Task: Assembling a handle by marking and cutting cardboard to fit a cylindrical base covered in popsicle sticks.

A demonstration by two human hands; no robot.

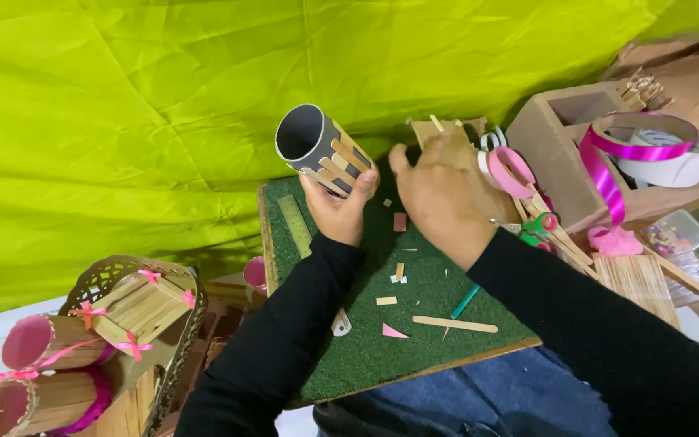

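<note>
My left hand grips a grey cardboard tube from below and tilts it up to the left, its open mouth showing. Several wooden sticks are stuck along the tube's side. My right hand reaches over the far edge of the green board toward a brown cardboard scrap and pink-handled scissors; whether it holds anything is hidden by its back. On the board lie a loose wooden stick, small stick offcuts, a pink paper scrap and a teal pen.
A cardboard box at right holds a tape roll and magenta ribbon. A bundle of wooden sticks lies beside it. Finished stick-covered holders with pink bows stand at left. Green cloth hangs behind.
</note>
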